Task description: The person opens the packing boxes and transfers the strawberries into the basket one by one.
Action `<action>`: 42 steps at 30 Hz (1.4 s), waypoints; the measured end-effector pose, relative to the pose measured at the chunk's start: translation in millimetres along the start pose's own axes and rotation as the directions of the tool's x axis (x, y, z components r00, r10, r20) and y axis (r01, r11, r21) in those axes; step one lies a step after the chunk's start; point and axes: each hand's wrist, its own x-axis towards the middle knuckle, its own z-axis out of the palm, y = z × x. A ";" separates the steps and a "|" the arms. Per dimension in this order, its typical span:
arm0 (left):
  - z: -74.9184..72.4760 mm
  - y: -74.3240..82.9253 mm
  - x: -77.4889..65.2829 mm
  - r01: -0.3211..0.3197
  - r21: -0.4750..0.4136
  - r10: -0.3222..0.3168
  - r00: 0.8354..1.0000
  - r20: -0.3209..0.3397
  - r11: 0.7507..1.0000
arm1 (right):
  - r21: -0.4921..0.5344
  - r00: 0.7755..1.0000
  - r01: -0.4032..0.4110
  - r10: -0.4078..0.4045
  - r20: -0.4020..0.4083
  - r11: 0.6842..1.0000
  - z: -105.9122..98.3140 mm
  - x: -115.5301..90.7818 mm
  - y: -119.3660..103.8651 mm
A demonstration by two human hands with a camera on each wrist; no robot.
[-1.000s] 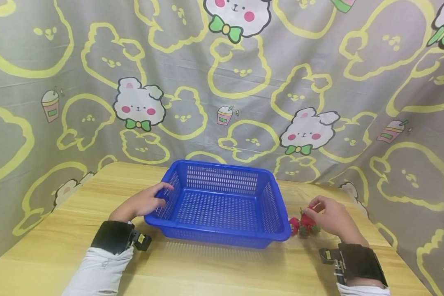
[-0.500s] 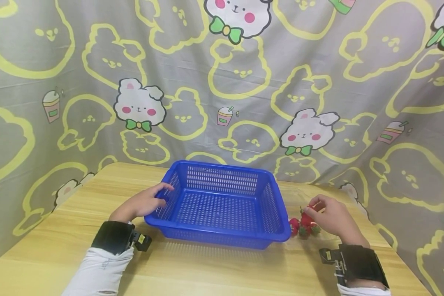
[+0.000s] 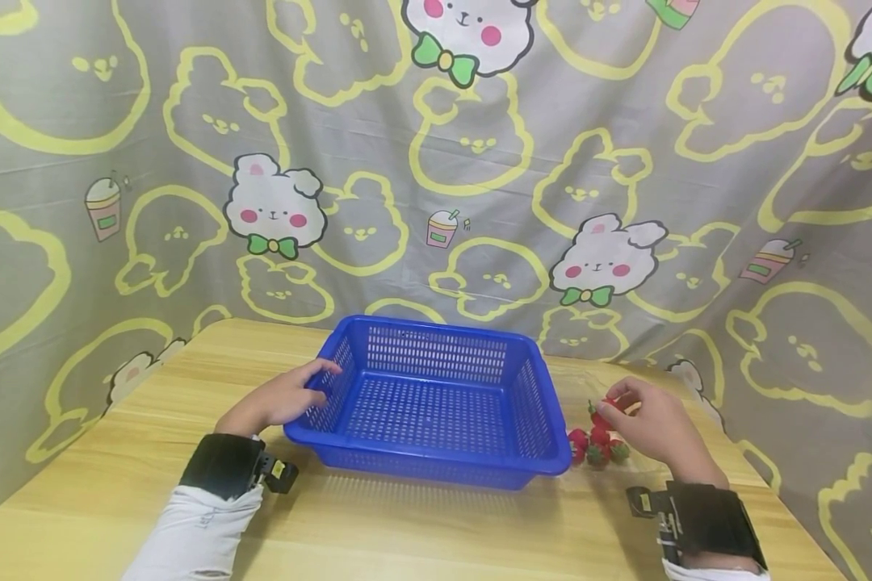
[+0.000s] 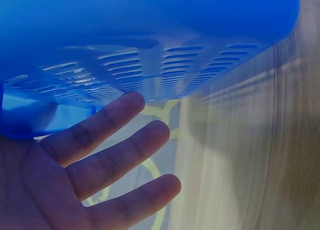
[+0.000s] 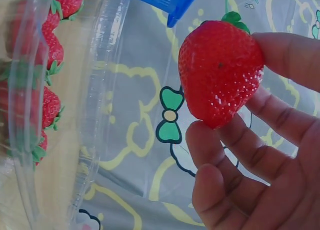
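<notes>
Behind our wooden table (image 3: 378, 537) hangs a grey cartoon-print curtain (image 3: 363, 121). At 9 o'clock on the perforated blue basket (image 3: 429, 415) rests our left hand (image 3: 285, 397), three fingers straight and spread. Beyond its 3 o'clock, our right hand (image 3: 652, 418) pinches a strawberry (image 5: 220, 69) between thumb and curled fingertips, above more strawberries (image 3: 597, 453) in a clear plastic tray (image 5: 104, 54).

Reads bright and diffuse in the head view; shows soft shadows on the wooden table (image 3: 378, 541), near side of the blue basket (image 3: 425, 466), striped with light; stretches toward the edges, wide-angle style. Runs dimmer and bluish in the left wrist view; shades the left hand (image 4: 60, 187), blurs the nearest part of the basket. Renders the pinched strawberry (image 5: 220, 69) crisp in the right wrist view, with speckled glare; glints off the clear container (image 5: 110, 34), hazy at far left.
</notes>
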 end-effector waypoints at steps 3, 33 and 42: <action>0.1 0.0 0.0 -0.001 -0.003 0.001 1.000 -0.002 1.000 | 0.006 1.000 -0.003 0.003 0.000 1.000 -1.0 -0.7 -1.9; 0.5 -0.7 0.0 -0.017 0.015 0.018 1.000 -0.012 1.000 | 0.000 0.998 0.019 -0.019 -0.064 1.000 -6.0 -3.9 -23.2; 0.6 0.5 -0.6 -0.016 0.025 0.016 1.000 -0.015 1.000 | -0.014 0.995 0.024 -0.025 -0.102 1.000 -3.9 -3.8 -28.4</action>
